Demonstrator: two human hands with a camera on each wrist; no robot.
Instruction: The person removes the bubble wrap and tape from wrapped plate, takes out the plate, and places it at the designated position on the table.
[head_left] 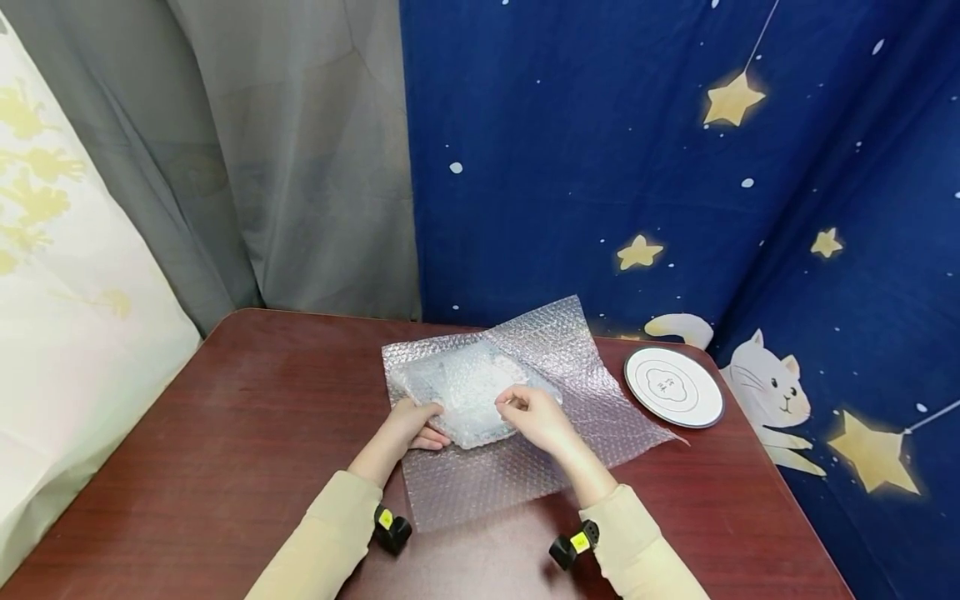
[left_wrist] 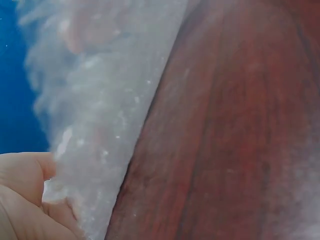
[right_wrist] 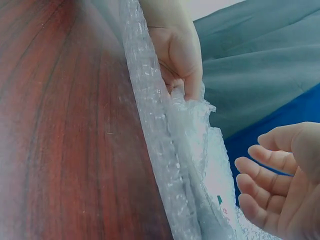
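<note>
the table (head_left: pixel 262 458) has a rounded far left corner; its far edge runs along a grey curtain (head_left: pixel 315 167) and a blue curtain (head_left: pixel 540 183). the widest stretch of tabletop lies left of the bubble-wrap sheet (head_left: pixel 480 496). the sheet's far corner rises across the far table edge; its right corner tapers to a point just near of the plate (head_left: pixel 701 392). the plate, white with a dark rim and a line drawing, sits close to the right table edge, apart from the sheet. tabletop also runs between the sheet's near edge and the two sleeves (head_left: pixel 330 525).

the wrapped bundle (head_left: pixel 461 383) lies on the left and middle part of the sheet, between both hands. it is flat, whitish and translucent, with crinkled bubble layers and an uneven outline; a small green and red mark shows at its side in the right wrist view. the shape of the contents cannot be told.

the left hand (head_left: pixel 416 423) pinches the bundle's near left edge, thumb above, fingers below. the right hand (head_left: pixel 534 412) is over the bundle's right part, fingers loosely curved and slightly spread; whether the fingertips touch the wrap cannot be told.
</note>
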